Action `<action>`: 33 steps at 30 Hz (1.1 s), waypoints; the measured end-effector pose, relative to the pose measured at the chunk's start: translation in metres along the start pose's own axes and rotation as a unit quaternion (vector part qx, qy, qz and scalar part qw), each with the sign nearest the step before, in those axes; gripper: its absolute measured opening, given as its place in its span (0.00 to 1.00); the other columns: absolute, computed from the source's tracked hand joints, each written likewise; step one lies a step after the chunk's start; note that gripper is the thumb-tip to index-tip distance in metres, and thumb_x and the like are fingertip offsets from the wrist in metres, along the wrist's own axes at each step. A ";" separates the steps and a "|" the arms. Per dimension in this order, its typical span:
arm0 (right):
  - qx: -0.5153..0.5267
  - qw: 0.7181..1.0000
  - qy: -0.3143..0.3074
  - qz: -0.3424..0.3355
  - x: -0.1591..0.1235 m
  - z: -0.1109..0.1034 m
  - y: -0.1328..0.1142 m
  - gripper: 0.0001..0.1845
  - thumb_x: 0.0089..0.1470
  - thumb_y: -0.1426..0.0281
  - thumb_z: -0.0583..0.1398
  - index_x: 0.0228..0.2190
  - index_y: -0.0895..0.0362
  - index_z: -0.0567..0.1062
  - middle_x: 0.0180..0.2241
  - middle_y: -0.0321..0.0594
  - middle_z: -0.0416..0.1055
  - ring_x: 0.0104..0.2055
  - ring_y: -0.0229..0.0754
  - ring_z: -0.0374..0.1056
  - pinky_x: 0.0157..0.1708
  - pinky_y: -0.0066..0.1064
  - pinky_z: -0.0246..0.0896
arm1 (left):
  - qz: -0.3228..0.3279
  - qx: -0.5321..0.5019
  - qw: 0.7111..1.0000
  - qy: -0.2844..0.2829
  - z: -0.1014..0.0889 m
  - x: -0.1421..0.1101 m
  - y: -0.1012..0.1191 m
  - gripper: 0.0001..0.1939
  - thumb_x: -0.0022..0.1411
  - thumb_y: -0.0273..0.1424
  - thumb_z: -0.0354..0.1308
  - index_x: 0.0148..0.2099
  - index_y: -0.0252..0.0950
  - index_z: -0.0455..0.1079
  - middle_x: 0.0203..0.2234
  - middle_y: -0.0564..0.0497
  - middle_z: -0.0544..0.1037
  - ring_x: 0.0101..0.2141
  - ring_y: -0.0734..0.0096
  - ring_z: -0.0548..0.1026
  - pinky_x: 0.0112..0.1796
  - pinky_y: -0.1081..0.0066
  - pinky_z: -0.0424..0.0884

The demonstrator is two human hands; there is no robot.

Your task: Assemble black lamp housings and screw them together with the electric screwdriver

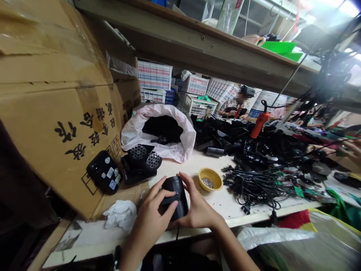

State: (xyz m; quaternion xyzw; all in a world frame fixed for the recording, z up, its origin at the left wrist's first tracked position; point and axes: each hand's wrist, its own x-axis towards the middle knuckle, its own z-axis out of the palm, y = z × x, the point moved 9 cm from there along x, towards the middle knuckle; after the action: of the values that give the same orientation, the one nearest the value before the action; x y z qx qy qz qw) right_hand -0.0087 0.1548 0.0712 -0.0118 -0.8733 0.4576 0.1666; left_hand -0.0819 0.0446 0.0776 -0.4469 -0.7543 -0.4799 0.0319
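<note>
Both of my hands are around a glossy black plastic housing [179, 194] above the table's front edge. My left hand [153, 209] is closed, its thumb and forefinger pinching a small dark piece at the housing's left side; what that piece is I cannot make out. My right hand [197, 207] grips the right side, fingertips at the top and thumb near the bottom. Below the housing hangs a short dark cord. A yellow bowl [211, 179] of small metal screws stands just right of my hands.
A big cardboard box [93, 101] walls off the left. Behind are a white sack [186, 139] of black parts and vented black housings [141, 162]. Bundled black cables [254, 188] lie to the right. An orange electric screwdriver [259, 124] hangs there, with co-workers beyond.
</note>
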 end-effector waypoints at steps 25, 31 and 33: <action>-0.330 0.838 -0.013 0.433 0.017 -0.101 0.111 0.17 0.61 0.64 0.60 0.49 0.59 0.72 0.50 0.45 0.71 0.47 0.46 0.71 0.46 0.44 0.70 | -0.107 -0.038 0.991 -0.077 0.008 0.015 -0.014 0.05 0.55 0.34 0.57 0.34 0.42 0.72 0.60 0.45 0.67 0.58 0.56 0.68 0.62 0.50 0.56; -0.250 0.883 0.072 0.390 0.013 -0.114 0.113 0.14 0.62 0.64 0.59 0.46 0.59 0.73 0.47 0.43 0.72 0.45 0.44 0.71 0.44 0.41 0.70 | -0.109 -0.050 0.989 -0.081 0.009 0.015 -0.014 0.06 0.56 0.35 0.56 0.35 0.42 0.73 0.61 0.43 0.66 0.59 0.57 0.66 0.62 0.50 0.54; -0.205 0.907 0.107 0.351 0.014 -0.115 0.100 0.11 0.61 0.65 0.60 0.42 0.60 0.73 0.41 0.41 0.73 0.39 0.41 0.72 0.39 0.37 0.70 | -0.110 -0.053 0.989 -0.084 0.009 0.015 -0.016 0.07 0.56 0.35 0.56 0.35 0.42 0.73 0.61 0.44 0.66 0.59 0.56 0.66 0.62 0.49 0.54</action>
State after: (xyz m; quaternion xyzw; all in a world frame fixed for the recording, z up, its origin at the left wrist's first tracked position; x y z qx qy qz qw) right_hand 0.0000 0.3069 0.0553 -0.4002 -0.8643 0.2937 0.0811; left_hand -0.0986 0.0591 0.0689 -0.4015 -0.7723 -0.4802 -0.1084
